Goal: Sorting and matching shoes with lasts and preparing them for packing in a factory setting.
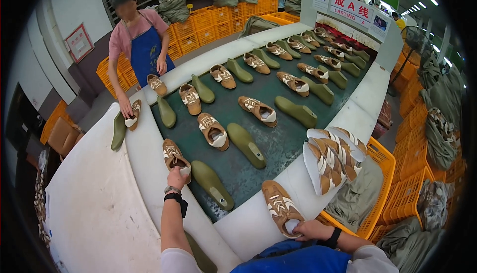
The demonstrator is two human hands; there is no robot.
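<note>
**Two hands on shoe uppers at the near end of a green conveyor belt**

Left hand closed over the heel end of a brown-and-white shoe upper, at the near left edge of the green belt, where belt meets the white border. Just right of that upper, on the belt, an olive shoe last, sole up, apart from the hand. Right hand gripping the heel end of a second brown-and-white upper, lying toe-away on the white border at the belt's near right corner.

Orange crate just beyond the belt's right border: grey-green cloth inside, with a fanned stack of uppers resting on its rim and the border. Further orange crates right of it, holding cloth sacks. More orange crates stacked beyond the belt's far left side.

On the belt, pairs of upper and last in slanted rows running to the far end, with bare green strips between rows. White border broad and bare on the belt's near left side. Co-worker in a blue apron at the belt's left border, one hand on another upper beside a last.
</note>
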